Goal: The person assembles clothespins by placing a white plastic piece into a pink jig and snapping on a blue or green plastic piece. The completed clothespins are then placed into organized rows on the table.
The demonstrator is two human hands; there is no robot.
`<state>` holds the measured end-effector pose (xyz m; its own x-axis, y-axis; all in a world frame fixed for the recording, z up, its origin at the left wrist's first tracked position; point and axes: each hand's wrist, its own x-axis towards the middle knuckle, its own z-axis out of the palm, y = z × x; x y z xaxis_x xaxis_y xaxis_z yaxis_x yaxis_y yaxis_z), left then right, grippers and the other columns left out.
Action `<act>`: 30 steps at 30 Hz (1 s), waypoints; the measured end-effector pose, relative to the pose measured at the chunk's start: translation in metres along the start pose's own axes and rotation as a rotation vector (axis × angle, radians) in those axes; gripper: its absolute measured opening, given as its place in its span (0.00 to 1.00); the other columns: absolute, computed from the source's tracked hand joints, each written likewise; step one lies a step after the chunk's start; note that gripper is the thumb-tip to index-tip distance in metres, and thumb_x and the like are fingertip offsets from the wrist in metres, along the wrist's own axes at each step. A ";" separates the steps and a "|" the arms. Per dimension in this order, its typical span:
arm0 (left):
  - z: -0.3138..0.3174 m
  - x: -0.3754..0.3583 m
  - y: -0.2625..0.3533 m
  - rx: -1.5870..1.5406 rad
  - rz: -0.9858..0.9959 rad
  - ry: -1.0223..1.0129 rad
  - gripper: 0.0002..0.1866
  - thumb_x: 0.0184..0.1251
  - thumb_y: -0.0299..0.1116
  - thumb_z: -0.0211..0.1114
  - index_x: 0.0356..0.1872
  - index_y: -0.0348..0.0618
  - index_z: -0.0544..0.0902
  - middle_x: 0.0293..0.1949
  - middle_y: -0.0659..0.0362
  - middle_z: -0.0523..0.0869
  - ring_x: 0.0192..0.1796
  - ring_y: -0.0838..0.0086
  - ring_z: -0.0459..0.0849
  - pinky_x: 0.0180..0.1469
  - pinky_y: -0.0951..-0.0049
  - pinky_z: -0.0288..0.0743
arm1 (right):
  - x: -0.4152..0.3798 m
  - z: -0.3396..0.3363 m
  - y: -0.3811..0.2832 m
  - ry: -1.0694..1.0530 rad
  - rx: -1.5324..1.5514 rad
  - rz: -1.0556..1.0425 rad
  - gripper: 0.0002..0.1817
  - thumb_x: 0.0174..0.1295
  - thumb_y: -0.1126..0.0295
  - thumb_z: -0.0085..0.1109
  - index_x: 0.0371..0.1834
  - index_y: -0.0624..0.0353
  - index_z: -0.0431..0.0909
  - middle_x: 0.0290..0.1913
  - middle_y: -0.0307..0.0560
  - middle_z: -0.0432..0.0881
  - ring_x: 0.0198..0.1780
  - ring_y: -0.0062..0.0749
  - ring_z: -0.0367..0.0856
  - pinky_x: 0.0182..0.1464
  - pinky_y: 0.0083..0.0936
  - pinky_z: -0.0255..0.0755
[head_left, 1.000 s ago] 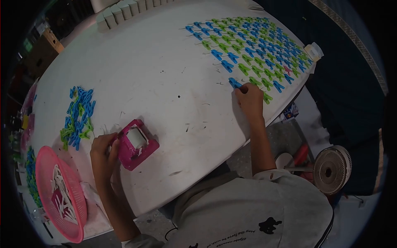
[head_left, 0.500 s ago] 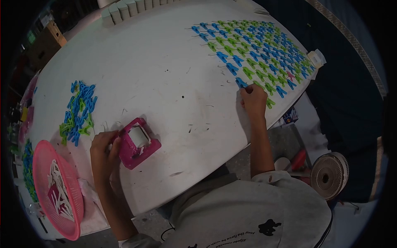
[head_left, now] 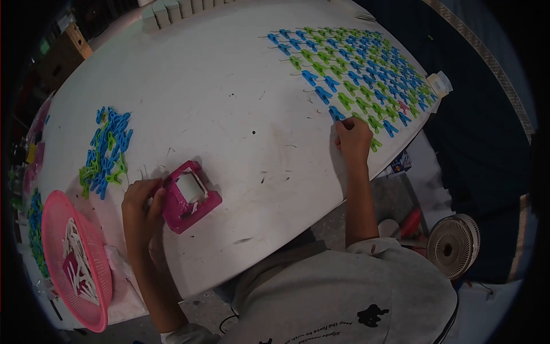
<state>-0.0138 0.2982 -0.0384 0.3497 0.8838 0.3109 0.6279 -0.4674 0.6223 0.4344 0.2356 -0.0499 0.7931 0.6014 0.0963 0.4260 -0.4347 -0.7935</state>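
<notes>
My right hand [head_left: 353, 137] is closed at the near left corner of the rows of blue and green clips [head_left: 366, 74], its fingertips at a blue clip [head_left: 336, 113]. What the fingertips pinch, if anything, is hidden. On the left, my left hand [head_left: 141, 203] has its fingers bent together at the left side of a pink tape dispenser [head_left: 191, 196] holding a white roll. Whether something small is between those fingers cannot be made out. Beyond the left hand lies a loose heap of blue and green clips [head_left: 109, 149].
A pink basket [head_left: 105, 269] with white strips stands at the table's left edge, near more clips [head_left: 37, 235]. Grey-white blocks [head_left: 172, 11] line the far edge. A small white container [head_left: 440, 84] sits at the right edge. A fan [head_left: 452, 246] stands below right.
The view has shifted slightly. Both hands keep nearly the same places, the right at the blue clip and the left beside the dispenser.
</notes>
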 end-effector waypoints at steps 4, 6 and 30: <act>-0.001 0.000 0.000 -0.003 -0.003 0.000 0.10 0.64 0.27 0.68 0.45 0.35 0.86 0.41 0.49 0.87 0.44 0.58 0.84 0.49 0.66 0.77 | 0.002 0.001 0.002 0.011 -0.003 -0.005 0.10 0.63 0.70 0.66 0.36 0.69 0.84 0.22 0.46 0.84 0.16 0.23 0.80 0.19 0.22 0.72; 0.000 0.000 0.000 0.001 0.006 -0.001 0.10 0.64 0.27 0.68 0.45 0.35 0.86 0.40 0.49 0.86 0.43 0.59 0.84 0.49 0.66 0.77 | 0.000 0.000 -0.001 0.008 -0.002 -0.008 0.10 0.63 0.71 0.66 0.35 0.70 0.83 0.22 0.47 0.84 0.17 0.25 0.81 0.20 0.23 0.74; -0.001 0.000 0.002 -0.023 -0.014 -0.002 0.10 0.65 0.27 0.68 0.45 0.34 0.86 0.41 0.49 0.87 0.43 0.58 0.85 0.49 0.67 0.77 | 0.002 0.001 -0.001 0.029 -0.014 -0.012 0.11 0.63 0.70 0.66 0.34 0.71 0.83 0.22 0.50 0.84 0.17 0.28 0.83 0.21 0.24 0.77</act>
<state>-0.0131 0.2976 -0.0367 0.3428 0.8900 0.3005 0.6168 -0.4545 0.6426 0.4347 0.2378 -0.0500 0.8001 0.5869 0.1237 0.4417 -0.4371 -0.7835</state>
